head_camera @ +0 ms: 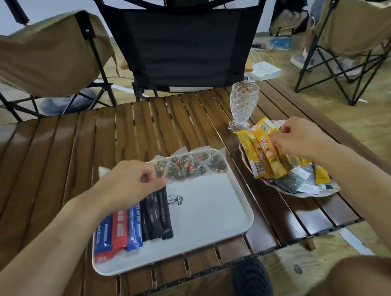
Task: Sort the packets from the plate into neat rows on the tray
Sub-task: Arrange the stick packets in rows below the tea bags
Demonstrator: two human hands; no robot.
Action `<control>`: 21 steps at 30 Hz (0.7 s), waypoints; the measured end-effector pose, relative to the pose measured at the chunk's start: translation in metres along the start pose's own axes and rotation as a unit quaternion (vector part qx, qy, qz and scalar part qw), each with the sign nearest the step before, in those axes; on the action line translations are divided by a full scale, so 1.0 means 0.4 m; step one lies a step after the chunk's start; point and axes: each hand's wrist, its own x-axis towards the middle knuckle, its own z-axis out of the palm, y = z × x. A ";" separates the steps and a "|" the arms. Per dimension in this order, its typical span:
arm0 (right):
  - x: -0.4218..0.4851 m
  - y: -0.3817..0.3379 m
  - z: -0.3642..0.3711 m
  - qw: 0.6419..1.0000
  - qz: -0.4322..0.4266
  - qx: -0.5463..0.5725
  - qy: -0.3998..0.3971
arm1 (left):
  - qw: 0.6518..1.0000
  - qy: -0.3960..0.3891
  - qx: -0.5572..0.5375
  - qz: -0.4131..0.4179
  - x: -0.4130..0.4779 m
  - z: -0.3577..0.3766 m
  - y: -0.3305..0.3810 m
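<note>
Bare white floor across the right half of the tray (207, 212). Left half taken by stick packets (134, 221), far edge by tea bags (192, 165), left hand (128, 181) pinching them there. Right of the tray, a narrow strip of table (252, 190), then the plate (299, 194) under the right hand (300, 139) gripping yellow packets (264, 154). Past the far-right corner, an upright glass (244, 104). Leftward, open slats.

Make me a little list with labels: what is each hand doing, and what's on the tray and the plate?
White rectangular plastic tray: blue, red and black stick packets side by side
Left hand: pinches the row of clear tea sachets at the tray's far edge
Right hand: grips yellow stick packets over the pale scalloped plate
Left on plate: mixed packets
Nearby: clear patterned glass goblet behind the plate, on the brown slatted wooden table
</note>
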 end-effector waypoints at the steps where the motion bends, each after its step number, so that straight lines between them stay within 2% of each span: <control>1: -0.003 -0.007 0.002 0.998 -0.001 0.059 -0.010 | 1.000 -0.002 0.003 -0.006 -0.009 -0.008 -0.008; 3: -0.009 -0.027 0.010 0.986 -0.001 0.164 -0.037 | 1.000 0.002 0.003 -0.014 -0.026 -0.021 -0.026; 4: -0.010 -0.036 0.015 0.982 -0.006 0.182 -0.047 | 1.000 0.004 -0.001 -0.019 -0.035 -0.028 -0.037; 8: -0.006 -0.066 0.050 0.983 -0.085 0.145 -0.071 | 0.999 0.004 -0.027 -0.043 -0.072 -0.051 -0.085; 13: -0.062 -0.160 0.095 0.962 -0.196 0.146 -0.122 | 0.996 0.012 -0.060 -0.063 -0.106 -0.069 -0.129; 18: -0.121 -0.240 0.135 0.959 -0.213 0.045 -0.183 | 0.995 0.025 -0.065 -0.068 -0.115 -0.072 -0.158; 21: -0.149 -0.260 0.178 0.945 -0.204 0.055 -0.248 | 0.996 0.011 -0.057 -0.067 -0.110 -0.072 -0.167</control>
